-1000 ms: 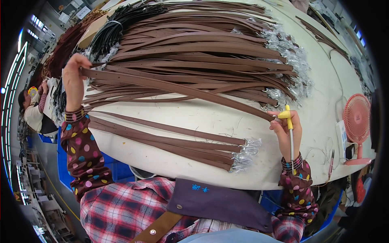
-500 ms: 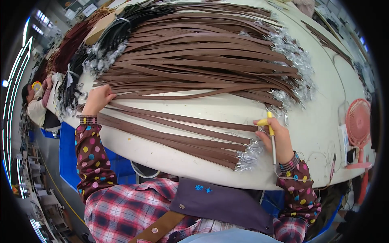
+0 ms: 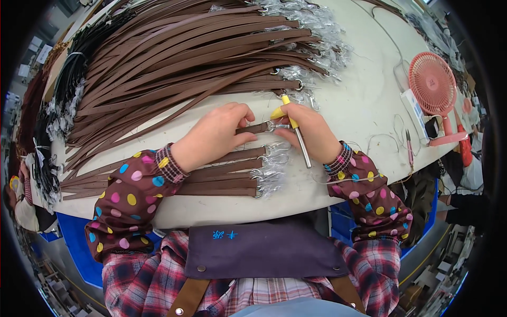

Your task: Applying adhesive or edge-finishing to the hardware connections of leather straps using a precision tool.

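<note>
left hand [image 3: 214,134] pins 1 brown strap [image 3: 253,128]; right hand [image 3: 309,132] grips 1 tool [image 3: 297,132].

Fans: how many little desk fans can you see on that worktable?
1. A pink desk fan stands at the right end of the white table, beyond the right hand. Others may be hidden past the picture's dark rim.

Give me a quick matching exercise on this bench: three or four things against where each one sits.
Things:
1. pink desk fan
2. yellow-tipped metal tool
3. black straps
4. brown strap end

Places:
A. pinched under the left hand
B. far left edge of the table
C. held in the right hand
D. right side of the table

Pairs: 1-D, 2-C, 3-B, 4-A
</note>
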Demonstrator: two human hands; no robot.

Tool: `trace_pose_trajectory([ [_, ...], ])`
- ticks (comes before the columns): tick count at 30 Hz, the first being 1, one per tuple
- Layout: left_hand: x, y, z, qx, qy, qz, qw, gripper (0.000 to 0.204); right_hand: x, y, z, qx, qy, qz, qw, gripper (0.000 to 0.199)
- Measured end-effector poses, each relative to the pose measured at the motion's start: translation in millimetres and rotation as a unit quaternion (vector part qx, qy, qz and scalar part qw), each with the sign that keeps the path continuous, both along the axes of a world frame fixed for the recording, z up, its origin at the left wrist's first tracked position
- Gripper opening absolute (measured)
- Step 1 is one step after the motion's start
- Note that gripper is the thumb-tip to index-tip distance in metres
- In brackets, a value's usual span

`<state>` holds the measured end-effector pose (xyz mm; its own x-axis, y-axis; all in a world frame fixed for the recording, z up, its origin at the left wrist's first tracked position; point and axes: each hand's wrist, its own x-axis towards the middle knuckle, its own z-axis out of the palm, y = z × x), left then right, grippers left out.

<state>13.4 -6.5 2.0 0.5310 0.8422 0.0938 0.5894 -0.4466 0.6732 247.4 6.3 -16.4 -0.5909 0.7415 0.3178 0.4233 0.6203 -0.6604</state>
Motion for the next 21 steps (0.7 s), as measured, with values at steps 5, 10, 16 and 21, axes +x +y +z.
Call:
trace_pose_trajectory([
  [5,16.8,1.2,-3.7,-0.038,0.007,0.006,0.999,0.028,6.7,-1.9,0.3,-0.022,0.001,0.020,1.000,0.028],
  [10,18.6,-1.4,-0.5,-0.068,0.032,0.015,0.997,0.028,0.0,2.6,1.7,-0.085,0.068,0.010,0.994,0.029],
  [16,18.0,-1.1,0.2,-0.070,0.028,0.020,0.997,0.026,9.2,1.8,0.2,-0.101,0.045,0.013,0.994,0.031],
  [21,20.0,-1.0,2.6,-0.080,0.021,0.014,0.997,0.015,3.9,-0.7,8.2,-0.100,0.143,-0.006,0.985,0.022],
])
